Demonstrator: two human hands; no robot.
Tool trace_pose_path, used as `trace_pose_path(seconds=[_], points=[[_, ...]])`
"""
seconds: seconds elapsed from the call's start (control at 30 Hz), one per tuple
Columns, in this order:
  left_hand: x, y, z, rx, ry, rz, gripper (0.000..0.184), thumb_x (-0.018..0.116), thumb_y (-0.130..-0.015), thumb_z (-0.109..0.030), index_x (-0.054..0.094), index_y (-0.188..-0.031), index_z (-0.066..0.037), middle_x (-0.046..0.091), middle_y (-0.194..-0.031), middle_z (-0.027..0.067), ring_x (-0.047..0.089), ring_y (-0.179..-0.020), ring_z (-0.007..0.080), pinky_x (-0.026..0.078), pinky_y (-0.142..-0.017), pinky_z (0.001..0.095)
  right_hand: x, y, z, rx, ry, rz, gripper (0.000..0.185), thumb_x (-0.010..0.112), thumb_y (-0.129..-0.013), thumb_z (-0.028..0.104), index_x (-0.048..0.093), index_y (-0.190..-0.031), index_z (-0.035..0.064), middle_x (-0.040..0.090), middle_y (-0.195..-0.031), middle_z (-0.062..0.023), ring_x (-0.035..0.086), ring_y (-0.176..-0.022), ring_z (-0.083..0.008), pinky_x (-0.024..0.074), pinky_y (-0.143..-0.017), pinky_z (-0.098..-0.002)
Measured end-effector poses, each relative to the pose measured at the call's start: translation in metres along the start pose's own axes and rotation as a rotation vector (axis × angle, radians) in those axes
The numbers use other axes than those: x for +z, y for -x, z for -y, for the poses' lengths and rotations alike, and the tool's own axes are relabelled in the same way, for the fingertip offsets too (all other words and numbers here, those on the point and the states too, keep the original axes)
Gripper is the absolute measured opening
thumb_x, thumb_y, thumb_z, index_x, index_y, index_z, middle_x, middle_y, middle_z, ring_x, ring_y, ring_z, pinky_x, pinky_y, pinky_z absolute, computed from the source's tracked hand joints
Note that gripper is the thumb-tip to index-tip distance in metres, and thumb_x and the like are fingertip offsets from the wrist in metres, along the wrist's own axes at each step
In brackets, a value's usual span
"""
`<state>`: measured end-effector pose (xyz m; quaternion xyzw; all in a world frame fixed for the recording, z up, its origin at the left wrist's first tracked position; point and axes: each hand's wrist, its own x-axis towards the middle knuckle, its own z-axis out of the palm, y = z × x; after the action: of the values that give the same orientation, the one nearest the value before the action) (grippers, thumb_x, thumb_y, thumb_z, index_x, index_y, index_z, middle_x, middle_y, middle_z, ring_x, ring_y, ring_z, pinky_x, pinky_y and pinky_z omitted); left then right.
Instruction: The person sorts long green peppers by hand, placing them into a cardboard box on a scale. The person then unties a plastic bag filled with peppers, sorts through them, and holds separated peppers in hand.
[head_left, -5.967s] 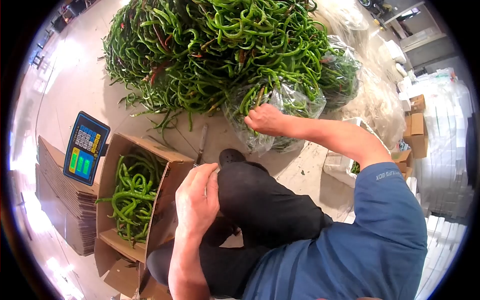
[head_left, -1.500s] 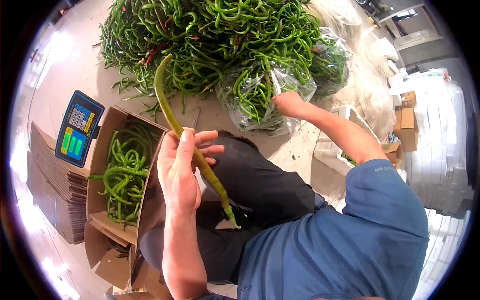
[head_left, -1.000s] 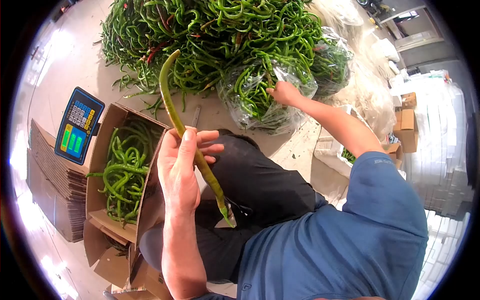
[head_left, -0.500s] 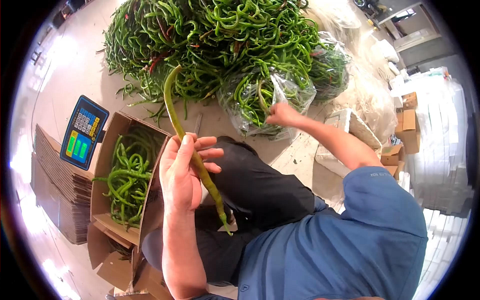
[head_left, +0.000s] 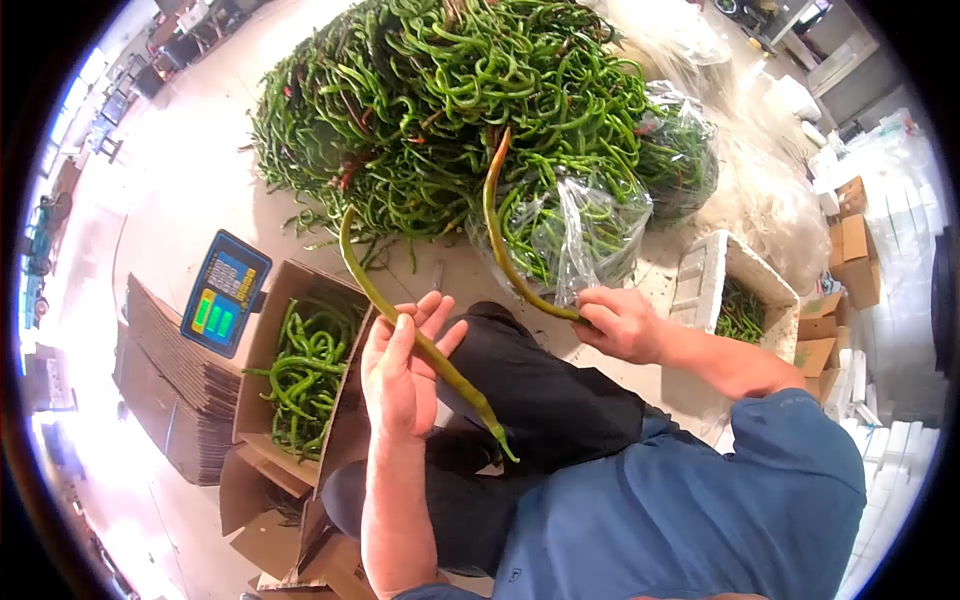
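Note:
My left hand (head_left: 402,378) pinches a long yellowish-green chili pepper (head_left: 457,382) under the thumb, its other fingers spread. The pepper slants across the palm, its thin tip over my dark trousers. Closed around one end of a second long pepper (head_left: 493,225), my right hand (head_left: 620,325) is above my knee. This one curves upward and turns brownish-orange at the far end. Behind it sits a clear plastic bag (head_left: 572,225) of green peppers, against a large heap of chili peppers (head_left: 430,110). Left of my left hand, a cardboard box (head_left: 258,410) contains green peppers.
A scale display (head_left: 226,293) stands beside the box, with a stack of flattened cardboard (head_left: 190,390) to its left. On the right, a white foam box (head_left: 700,283) holds some peppers. Further right are cardboard boxes (head_left: 853,248) and wrapped white stacks (head_left: 915,230).
My right hand has drawn back from the bagged peppers toward my knee, bringing out a long pepper. My left hand keeps its pepper. The view has shifted, so the scene sits further right.

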<state>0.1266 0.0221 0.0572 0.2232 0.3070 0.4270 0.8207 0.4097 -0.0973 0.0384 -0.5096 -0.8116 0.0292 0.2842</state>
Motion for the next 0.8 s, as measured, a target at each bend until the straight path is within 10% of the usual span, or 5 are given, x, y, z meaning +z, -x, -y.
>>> trace_pose_path(seconds=[0.23, 0.53, 0.8], points=[[0.013, 0.024, 0.004, 0.031, 0.132, 0.319, 0.026, 0.052, -0.100, -0.015, 0.057, -0.122, -0.001, 0.042, -0.148, 0.0195, 0.037, -0.140, 0.0372, 0.032, -0.114, 0.0571, -0.019, -0.014, 0.032, -0.165, -0.100, -0.045, 0.027, 0.076, -0.070, 0.002, 0.056, -0.087, -0.0017, 0.060, -0.093, -0.0141, 0.063, -0.069, -0.0305, 0.0539, -0.057, -0.0379], [0.025, 0.042, 0.003, 0.057, 0.159, 0.406, 0.028, 0.053, -0.100, -0.016, 0.059, -0.123, -0.001, 0.046, -0.144, 0.0191, 0.038, -0.139, 0.0381, 0.035, -0.112, 0.0580, -0.020, -0.010, 0.053, -0.195, -0.175, -0.054, 0.027, 0.077, -0.073, 0.004, 0.057, -0.091, -0.0029, 0.060, -0.096, -0.0156, 0.064, -0.072, -0.0308, 0.0555, -0.059, -0.0374], [0.053, 0.048, 0.006, 0.279, 0.160, 0.319, 0.030, 0.051, -0.100, -0.018, 0.057, -0.123, 0.000, 0.055, -0.130, 0.0144, 0.044, -0.134, 0.0337, 0.036, -0.111, 0.0605, -0.012, -0.008, 0.067, 0.310, -0.430, -0.199, 0.017, 0.068, -0.089, 0.006, 0.060, -0.104, 0.0036, 0.059, -0.093, -0.0109, 0.058, -0.066, -0.0178, 0.0488, -0.059, -0.0299]])
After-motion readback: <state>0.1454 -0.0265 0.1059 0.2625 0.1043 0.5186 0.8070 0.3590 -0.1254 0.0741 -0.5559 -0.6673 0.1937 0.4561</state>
